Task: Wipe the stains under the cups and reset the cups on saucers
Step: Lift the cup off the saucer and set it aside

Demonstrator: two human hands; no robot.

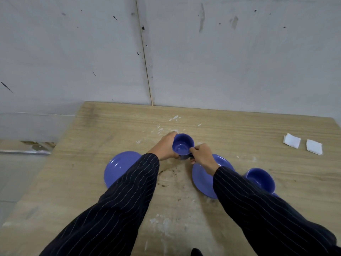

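Sleeves (pixel 118 200) low; 2 hands (pixel 166 146) hold cup (pixel 182 145).

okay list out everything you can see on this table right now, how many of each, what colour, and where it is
Table: one, light wood grain, against a grey wall.
Held cup: one, blue, mid-table, gripped from both sides.
Second cup: one, blue, right of the right arm, whether it sits on a saucer is hidden.
Left saucer: one, blue, partly under the left sleeve.
Right saucer: one, blue, partly under the right arm.
Folded white wipes: two, far right, side by side.
Dark ring stain: one, brownish, between the saucers.
White flecks: scattered, beyond the held cup and near the front.
Left hand: one, dark pinstriped sleeve.
Right hand: one, same sleeve, fingers at the cup's rim.
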